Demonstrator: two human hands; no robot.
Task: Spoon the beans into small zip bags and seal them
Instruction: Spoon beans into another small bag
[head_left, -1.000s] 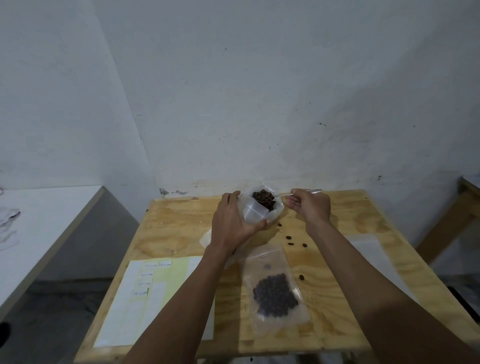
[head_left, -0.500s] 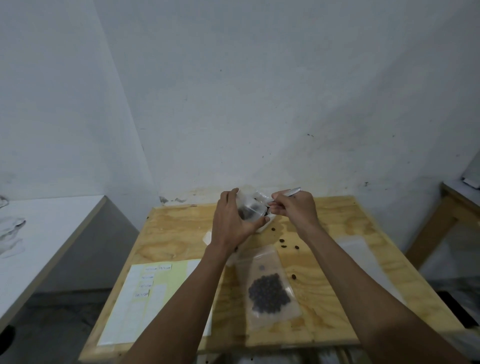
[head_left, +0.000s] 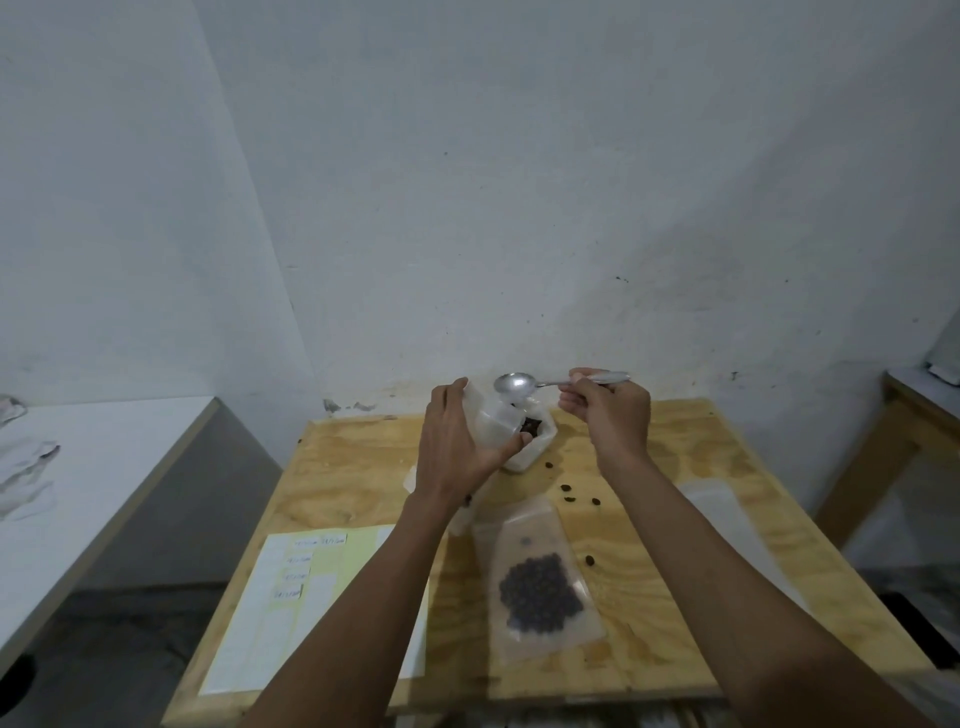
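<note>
My left hand (head_left: 457, 447) grips a clear plastic container (head_left: 519, 441) tilted over the far part of the wooden table (head_left: 363, 467); dark beans (head_left: 530, 427) show at its mouth. My right hand (head_left: 608, 415) pinches the handle of a metal spoon (head_left: 514, 384), whose bowl looks empty and hangs just above the container. A clear zip bag (head_left: 540, 587) holding a pile of dark beans lies flat on the table, nearer to me. Several loose beans (head_left: 571, 499) are scattered between the bag and the container.
A yellow-and-white label sheet (head_left: 311, 597) lies at the table's front left. More clear empty bags (head_left: 717, 509) lie at the right. A white counter (head_left: 78, 467) stands to the left, another wooden table (head_left: 914, 415) to the right. A wall is just behind.
The spoon has come up out of the container; its bowl now shows above the rim. My left hand has tipped the container more upright.
</note>
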